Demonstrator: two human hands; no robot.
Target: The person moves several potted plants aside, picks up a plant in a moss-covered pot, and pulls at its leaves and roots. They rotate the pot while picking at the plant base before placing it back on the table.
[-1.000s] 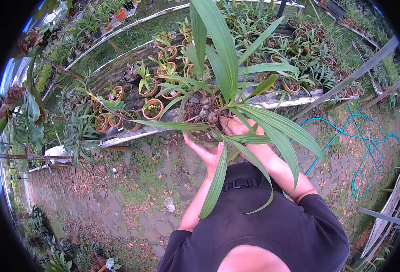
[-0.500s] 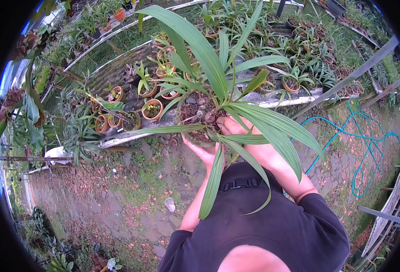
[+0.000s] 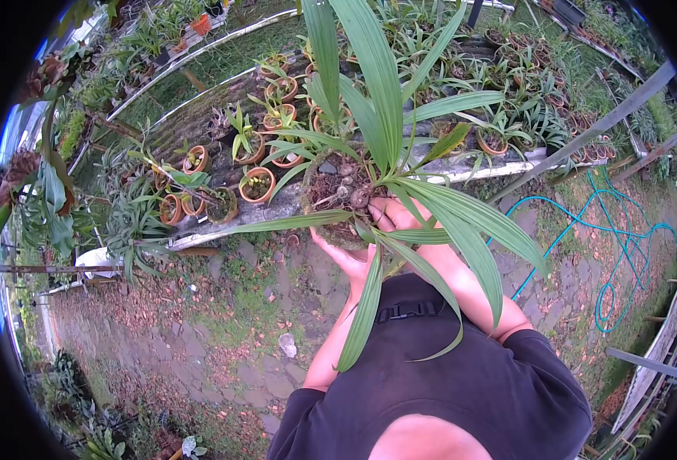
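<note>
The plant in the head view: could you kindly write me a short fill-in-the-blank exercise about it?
The plant is held in ____ hands, the left hand under its root ball, the right hand beside it.
Its long leaves are ____ in colour.
The blue hose lies on the ground at the person's ____ side.
Missing words: both; green; right.

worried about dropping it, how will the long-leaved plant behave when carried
Probably floppy on top: leaves of the plant droop past its root clump. The clump looks loose, so likely crumbly. Left hand and right hand cup it underneath.
</note>
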